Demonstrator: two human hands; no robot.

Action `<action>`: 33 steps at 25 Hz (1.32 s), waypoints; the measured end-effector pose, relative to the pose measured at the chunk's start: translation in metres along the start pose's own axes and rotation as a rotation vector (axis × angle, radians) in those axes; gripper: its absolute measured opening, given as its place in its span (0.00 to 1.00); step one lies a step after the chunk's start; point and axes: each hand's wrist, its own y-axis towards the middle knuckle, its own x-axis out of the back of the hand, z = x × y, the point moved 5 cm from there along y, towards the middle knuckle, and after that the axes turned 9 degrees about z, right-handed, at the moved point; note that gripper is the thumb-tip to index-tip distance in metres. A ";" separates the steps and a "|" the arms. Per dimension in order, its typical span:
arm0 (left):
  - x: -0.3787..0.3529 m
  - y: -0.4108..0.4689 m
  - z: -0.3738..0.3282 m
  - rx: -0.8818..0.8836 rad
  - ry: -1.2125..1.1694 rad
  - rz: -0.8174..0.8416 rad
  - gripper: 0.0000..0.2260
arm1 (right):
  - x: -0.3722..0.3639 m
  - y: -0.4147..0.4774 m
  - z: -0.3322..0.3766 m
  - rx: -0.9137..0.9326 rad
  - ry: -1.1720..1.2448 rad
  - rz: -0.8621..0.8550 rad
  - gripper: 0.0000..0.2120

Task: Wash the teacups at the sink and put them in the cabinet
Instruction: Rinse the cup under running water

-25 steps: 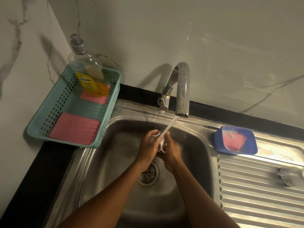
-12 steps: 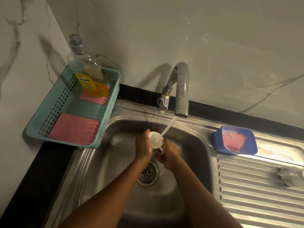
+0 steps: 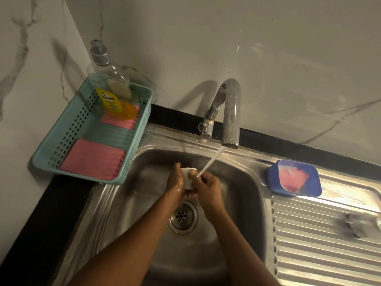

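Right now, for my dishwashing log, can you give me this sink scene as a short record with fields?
cup: white teacup, held over the sink basin
grip: left hand and right hand, both curled round it
water: tap running; stream lands where the right hand meets the cup
left counter: teal basket holding a dish soap bottle and pink pads
right of basin: blue lidded box
drainboard: one object, too blurred to name
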 end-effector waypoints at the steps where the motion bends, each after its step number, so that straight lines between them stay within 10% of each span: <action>1: 0.000 -0.002 0.002 -0.007 -0.039 -0.022 0.30 | -0.002 -0.001 -0.001 -0.025 0.016 0.055 0.10; 9: -0.003 -0.016 -0.004 -0.258 0.260 0.078 0.15 | 0.018 -0.003 -0.028 -0.278 0.126 0.032 0.11; 12: -0.003 -0.017 -0.014 -0.359 0.317 0.142 0.10 | 0.018 0.001 -0.021 -0.137 -0.040 0.251 0.27; 19: 0.010 -0.019 -0.005 -0.271 0.248 0.206 0.31 | 0.008 0.015 -0.030 -0.040 -0.606 -0.134 0.27; 22: 0.024 -0.026 0.001 -0.261 0.246 0.173 0.31 | -0.012 0.025 -0.054 -0.105 -0.744 -0.032 0.26; 33: 0.059 -0.015 0.015 -0.238 0.297 0.034 0.23 | -0.023 0.047 -0.069 -0.213 -0.582 -0.077 0.27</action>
